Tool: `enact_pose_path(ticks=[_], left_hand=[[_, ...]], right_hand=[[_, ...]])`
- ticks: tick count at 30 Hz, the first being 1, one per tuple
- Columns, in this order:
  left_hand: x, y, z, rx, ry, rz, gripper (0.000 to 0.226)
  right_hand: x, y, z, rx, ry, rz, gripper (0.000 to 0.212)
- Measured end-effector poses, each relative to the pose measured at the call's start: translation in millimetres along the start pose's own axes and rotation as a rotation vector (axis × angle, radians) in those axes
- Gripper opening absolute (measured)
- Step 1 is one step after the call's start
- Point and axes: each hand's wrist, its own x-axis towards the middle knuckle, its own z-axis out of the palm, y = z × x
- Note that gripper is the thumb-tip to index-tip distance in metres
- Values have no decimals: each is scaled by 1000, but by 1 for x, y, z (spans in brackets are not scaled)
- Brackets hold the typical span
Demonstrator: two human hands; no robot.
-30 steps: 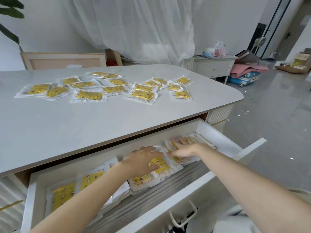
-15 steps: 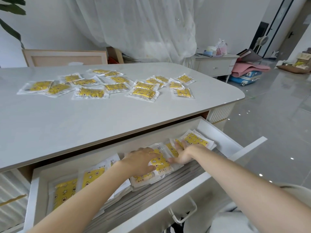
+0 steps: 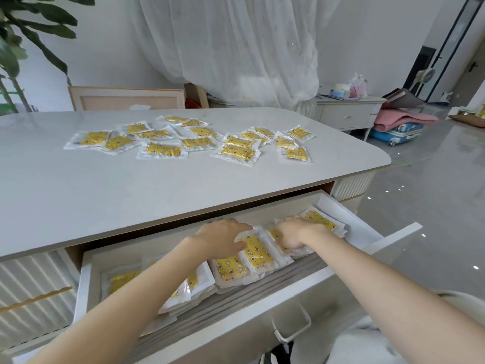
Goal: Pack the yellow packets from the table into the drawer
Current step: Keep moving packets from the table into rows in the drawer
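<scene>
The open white drawer [image 3: 367, 228] under the table [image 3: 131, 195] holds rows of yellow packets. My left hand [image 3: 219, 239] grips the top edge of a middle packet [image 3: 256, 253], which overlaps another packet [image 3: 231, 270]. My right hand [image 3: 292, 233] is just to its right, fingers curled down on the neighbouring packets. The rightmost packet [image 3: 320, 219] lies uncovered beyond my right hand. More packets [image 3: 120, 278] at the drawer's left end are partly hidden by my left forearm. Several loose yellow packets [image 3: 237, 152] are scattered on the far half of the tabletop.
The drawer's front panel carries a white handle [image 3: 291, 327] close to my body. A white side cabinet [image 3: 346, 115] and a blue suitcase [image 3: 396, 134] under a pink blanket stand at the right rear. A wooden panel [image 3: 126, 98] and a plant [image 3: 29, 48] are behind the table.
My right hand has slid left off the rightmost packet onto the middle stack, leaving that packet uncovered. My left hand has stayed on the middle packet.
</scene>
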Motion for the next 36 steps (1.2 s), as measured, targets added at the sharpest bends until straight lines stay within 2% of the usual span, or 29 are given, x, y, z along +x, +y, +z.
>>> enact_pose_path(ticks=[4, 9, 14, 21, 26, 29, 32, 36], left_hand=[[-22, 3, -30, -14, 35, -40, 46], [-56, 1, -63, -95, 136, -71, 32], [-75, -21, -92, -47, 289, -148, 27], [-46, -42, -106, -58, 357, -180, 36], [8, -50, -104, -20, 358, -173, 51], [40, -51, -98, 30, 396, -179, 60], [74, -50, -87, 45, 435, -164, 59], [116, -56, -89, -20, 541, -126, 57]], right_hand=[[-31, -25, -30, 38, 221, -168, 34], [-65, -40, -66, 104, 349, -243, 29], [-61, -35, -105, 211, 424, -149, 27], [6, -10, -110, 519, 535, 90, 42], [58, 7, -103, 534, 567, 218, 50], [85, 14, -104, 433, 632, 249, 50], [115, 25, -113, 369, 701, 278, 48], [159, 43, -135, 424, 714, 285, 46]])
